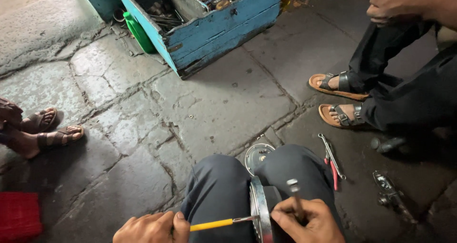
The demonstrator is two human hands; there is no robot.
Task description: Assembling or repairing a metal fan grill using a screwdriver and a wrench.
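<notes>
My left hand (152,228) grips a yellow-handled screwdriver (216,223) whose metal tip points right into a round metal rim (259,207) clamped upright between my knees. My right hand (309,221) is closed around a metal rod or handle (295,195) that sticks up just right of the rim. A second round metal disc (257,155) lies on the floor beyond my knees. My grey trousers fill the bottom centre.
A worn blue wooden toolbox (214,29) full of metal tools stands at the top centre. A spanner and red-handled pliers (332,164) lie on the floor at right, near a metal part (388,190). Another person's sandalled feet (338,100) are at right, someone else's feet (47,129) at left.
</notes>
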